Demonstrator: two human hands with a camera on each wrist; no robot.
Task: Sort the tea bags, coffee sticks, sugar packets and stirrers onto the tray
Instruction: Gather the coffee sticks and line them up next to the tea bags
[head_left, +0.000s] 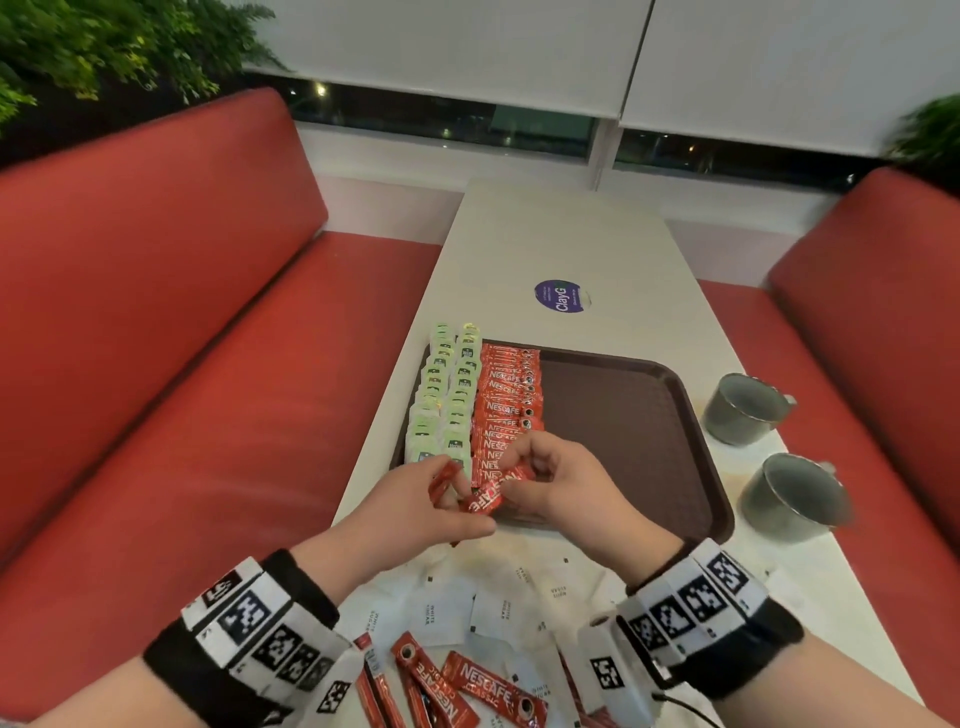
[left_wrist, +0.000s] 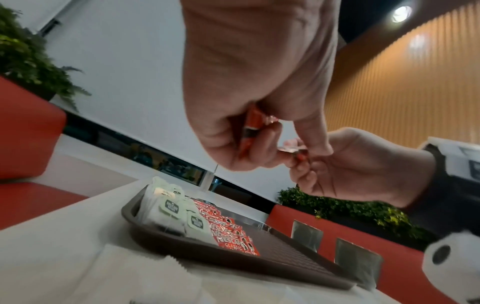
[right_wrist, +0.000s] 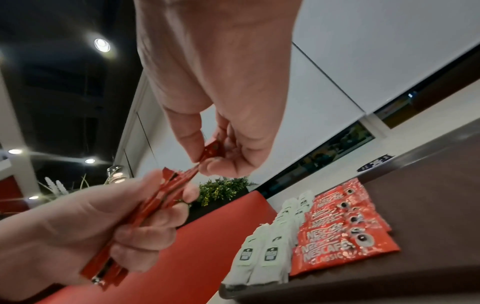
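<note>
A brown tray (head_left: 623, 415) holds two columns of green-tagged tea bags (head_left: 447, 395) at its left and a column of red coffee sticks (head_left: 506, 400) beside them. Over the tray's near left corner my left hand (head_left: 457, 501) grips a small bundle of coffee sticks (head_left: 441, 478). My right hand (head_left: 511, 470) pinches the end of one coffee stick (head_left: 493, 493) that still touches the bundle. The right wrist view shows that pinch on the stick (right_wrist: 209, 151), with the bundle (right_wrist: 155, 203) in the left hand (right_wrist: 91, 226). White sugar packets (head_left: 441, 608) and loose coffee sticks (head_left: 467, 686) lie on the table near me.
Two grey mugs (head_left: 743, 408) (head_left: 789, 496) stand right of the tray. A round purple sticker (head_left: 561, 296) lies on the white table beyond it. Red benches (head_left: 182, 364) flank the narrow table. The tray's right half (left_wrist: 298, 261) is bare.
</note>
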